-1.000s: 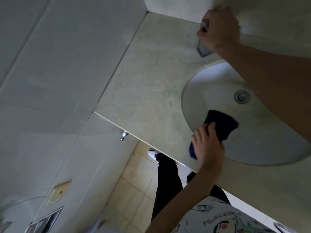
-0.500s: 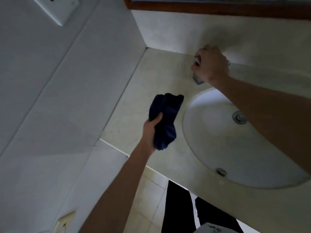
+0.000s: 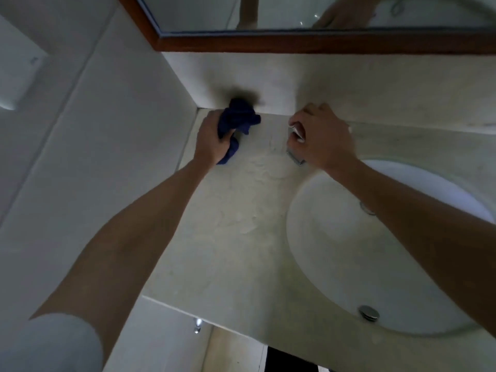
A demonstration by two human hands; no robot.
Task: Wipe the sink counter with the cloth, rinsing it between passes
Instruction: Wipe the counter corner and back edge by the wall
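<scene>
Gripped the dark blue cloth [image 3: 236, 124] in the left hand [image 3: 212, 142], fingers curled round the bunched fabric, at the far left corner of the counter [image 3: 228, 237] — close against the back wall and just beside the side wall. Closed the right hand [image 3: 322, 135] round the tap [image 3: 295, 146] at the back rim of the sink [image 3: 349, 251]; only bits of metal showed past the fingers. Looked like the start of a wiping pass from the corner. Risks, as judged: wadded up like that, could smear rather than lift dirt, and could miss the seam along the wall — too little flat cloth on the stone. Could also leave the patch round the tap base unwiped, hidden under the right hand.
</scene>
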